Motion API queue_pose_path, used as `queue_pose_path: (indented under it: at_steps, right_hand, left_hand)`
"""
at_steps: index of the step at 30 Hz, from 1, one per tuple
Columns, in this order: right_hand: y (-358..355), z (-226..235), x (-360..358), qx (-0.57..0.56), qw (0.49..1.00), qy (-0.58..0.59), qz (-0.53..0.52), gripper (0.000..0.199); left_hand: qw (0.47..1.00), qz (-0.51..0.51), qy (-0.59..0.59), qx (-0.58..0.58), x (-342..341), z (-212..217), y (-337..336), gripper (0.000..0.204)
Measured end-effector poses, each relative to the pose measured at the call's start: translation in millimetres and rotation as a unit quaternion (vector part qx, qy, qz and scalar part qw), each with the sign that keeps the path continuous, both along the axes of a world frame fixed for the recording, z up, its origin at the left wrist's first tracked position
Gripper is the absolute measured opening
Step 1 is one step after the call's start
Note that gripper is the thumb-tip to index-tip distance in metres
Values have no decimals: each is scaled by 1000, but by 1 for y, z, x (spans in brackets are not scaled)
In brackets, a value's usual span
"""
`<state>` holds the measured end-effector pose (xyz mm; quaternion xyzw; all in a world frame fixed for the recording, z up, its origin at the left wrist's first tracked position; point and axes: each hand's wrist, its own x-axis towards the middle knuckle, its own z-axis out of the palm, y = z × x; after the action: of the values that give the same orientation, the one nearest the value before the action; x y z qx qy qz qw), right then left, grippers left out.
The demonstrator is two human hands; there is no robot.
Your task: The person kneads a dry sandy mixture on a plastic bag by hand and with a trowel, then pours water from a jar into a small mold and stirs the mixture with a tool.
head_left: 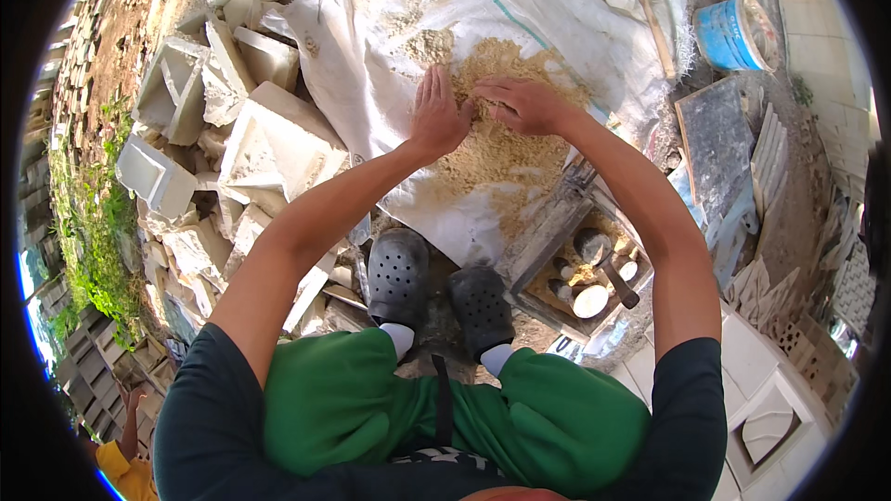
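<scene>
Pale tan sandy material (520,153) lies heaped and spread over a white woven sheet (362,93) in front of me. My left hand (441,113) rests at the left edge of the heap, fingers stretched out and pointing away from me. Just to its right, my right hand (524,104) lies over the heap with its fingers extended toward the left hand. The two hands nearly meet, and neither holds anything. More of the loose material (427,44) is scattered beyond the left hand. The palms are hidden from above.
Broken white block-like pieces (278,144) pile up on the left. A wooden box (548,311) near my right shoe holds a dark-handled tool (603,260) and round items. Farther right are a mallet (645,5), a blue bucket (729,35) and a dark board (715,144). Another person (130,459) appears lower left.
</scene>
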<state>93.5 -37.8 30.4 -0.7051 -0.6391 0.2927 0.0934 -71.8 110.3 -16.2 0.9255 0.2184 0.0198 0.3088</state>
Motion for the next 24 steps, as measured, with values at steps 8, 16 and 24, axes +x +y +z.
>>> queue_pose_path:
  at_steps: [8, 16, 24]
  right_hand:
    - [-45, -44, -1, 215, 925, 19, -314, 49]
    - [-49, -19, 14, 165, 935, 3, -315, 50]
    - [-53, -67, -26, 175, 855, 8, -489, 62]
  left_hand:
    - [987, -115, -106, -21, 18, 4, -23, 78]
    - [976, -156, -138, -57, 31, 10, 21, 57]
    - [976, -214, -35, 26, 71, 1, 35, 53]
